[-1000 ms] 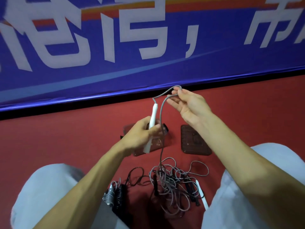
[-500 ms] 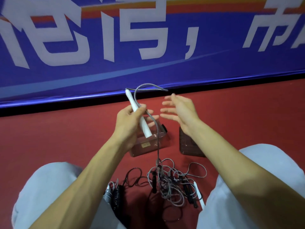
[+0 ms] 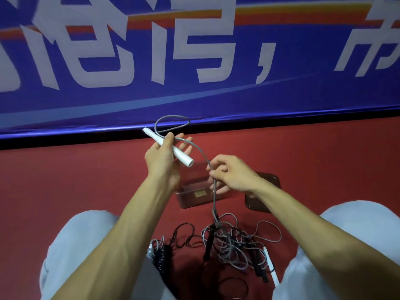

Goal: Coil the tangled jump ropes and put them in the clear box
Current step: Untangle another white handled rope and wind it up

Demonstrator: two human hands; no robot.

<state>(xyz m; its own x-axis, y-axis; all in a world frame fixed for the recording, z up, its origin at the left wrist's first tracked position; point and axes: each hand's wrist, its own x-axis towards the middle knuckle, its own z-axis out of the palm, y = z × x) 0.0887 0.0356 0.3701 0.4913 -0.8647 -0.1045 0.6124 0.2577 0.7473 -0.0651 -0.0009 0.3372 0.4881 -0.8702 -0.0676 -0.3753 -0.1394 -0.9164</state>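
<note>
My left hand (image 3: pixel 162 156) holds a white jump-rope handle (image 3: pixel 168 148) slantwise under its thumb, with one loop of grey cord (image 3: pixel 173 120) standing above it. The cord runs down and right to my right hand (image 3: pixel 231 176), which pinches it above the clear box (image 3: pixel 190 198). Below that hand the grey cord drops into a tangled pile of grey and black ropes (image 3: pixel 229 241) on the red floor between my knees. A second white handle (image 3: pixel 270 267) lies at the pile's right edge. The clear box stands open on the floor behind my hands.
The box's lid (image 3: pixel 264 191) lies flat to the right of the box, partly behind my right wrist. A coiled black and grey bundle (image 3: pixel 158 254) sits by my left knee. A blue banner wall (image 3: pixel 194 72) closes off the floor just beyond the box.
My right hand has dropped from beside the left hand and now pinches the cord lower down. The left hand has tilted the handle flatter, with one loop laid over it.
</note>
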